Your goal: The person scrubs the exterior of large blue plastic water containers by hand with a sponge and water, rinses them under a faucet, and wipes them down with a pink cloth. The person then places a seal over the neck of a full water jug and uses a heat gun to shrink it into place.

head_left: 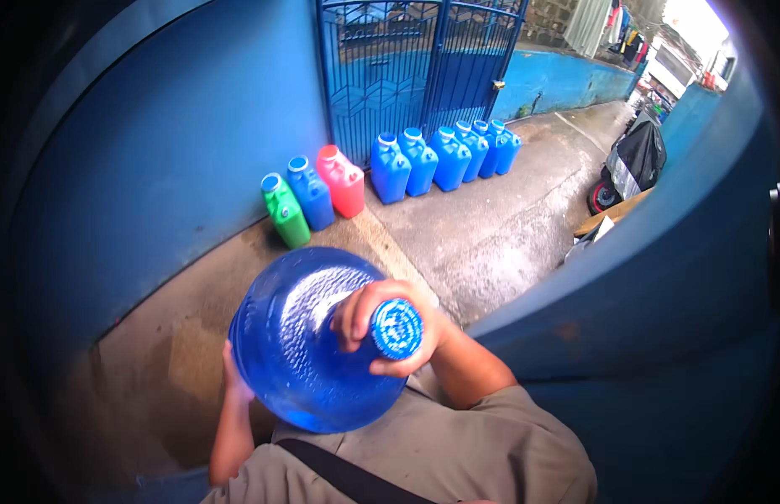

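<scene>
A large round blue water jug (276,361) is held tilted against my front, its capped neck toward me. My right hand (407,298) wraps around the neck, just under the blue and white cap (397,328). Against the jug's left side presses my left hand (236,378); most of its fingers are hidden behind the jug. Beyond the jug stand a green container (287,214), a dark blue container (312,197) and a red container (343,186), side by side along the wall.
Several blue containers (450,160) line up before the dark blue metal gate (390,92). Blue walls flank me, the left wall (196,126) and the right wall (625,353). A covered motorbike (633,160) and some cardboard (608,217) sit along the right. The concrete floor (507,252) looks wet.
</scene>
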`<state>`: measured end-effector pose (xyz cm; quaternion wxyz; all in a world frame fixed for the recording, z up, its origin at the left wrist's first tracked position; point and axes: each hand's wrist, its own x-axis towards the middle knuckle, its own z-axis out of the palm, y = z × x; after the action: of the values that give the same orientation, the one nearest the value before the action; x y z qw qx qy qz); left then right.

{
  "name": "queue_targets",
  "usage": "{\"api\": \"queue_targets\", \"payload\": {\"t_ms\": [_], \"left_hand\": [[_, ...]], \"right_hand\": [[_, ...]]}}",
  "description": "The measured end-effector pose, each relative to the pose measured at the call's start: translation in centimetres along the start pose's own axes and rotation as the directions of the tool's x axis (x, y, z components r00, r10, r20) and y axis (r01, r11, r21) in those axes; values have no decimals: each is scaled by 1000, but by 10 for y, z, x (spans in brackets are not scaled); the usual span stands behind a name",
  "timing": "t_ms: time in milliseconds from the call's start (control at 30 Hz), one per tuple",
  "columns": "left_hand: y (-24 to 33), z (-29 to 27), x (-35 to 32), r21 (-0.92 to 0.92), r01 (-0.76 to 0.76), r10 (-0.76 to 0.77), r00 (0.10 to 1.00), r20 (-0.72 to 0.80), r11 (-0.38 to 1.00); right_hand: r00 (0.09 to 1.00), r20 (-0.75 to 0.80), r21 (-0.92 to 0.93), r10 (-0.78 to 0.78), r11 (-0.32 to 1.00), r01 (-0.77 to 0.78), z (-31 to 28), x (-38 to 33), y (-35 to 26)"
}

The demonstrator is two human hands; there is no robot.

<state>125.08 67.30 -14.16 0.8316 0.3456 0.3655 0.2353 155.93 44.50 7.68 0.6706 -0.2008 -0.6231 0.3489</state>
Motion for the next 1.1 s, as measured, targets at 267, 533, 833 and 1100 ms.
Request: {"api": "queue_targets", "payload": {"t_ms": [267,533,833,1100], "left_hand": [[-46,-13,168,94,144,-139,988,-62,985],[-20,-18,279,132,329,-326,944,-45,935],[-126,-91,389,-37,500,-454,750,-480,865],[-268,-130,461,-347,541,-633,542,-552,766]], "right_hand": [[959,-221,79,180,983,-166,-150,-18,138],[856,-445,85,265,963,-254,-227,17,224],[462,-716,315,523,833,-455,-347,-53,429],[125,-666,529,735,584,-615,-440,-165,589]]}}
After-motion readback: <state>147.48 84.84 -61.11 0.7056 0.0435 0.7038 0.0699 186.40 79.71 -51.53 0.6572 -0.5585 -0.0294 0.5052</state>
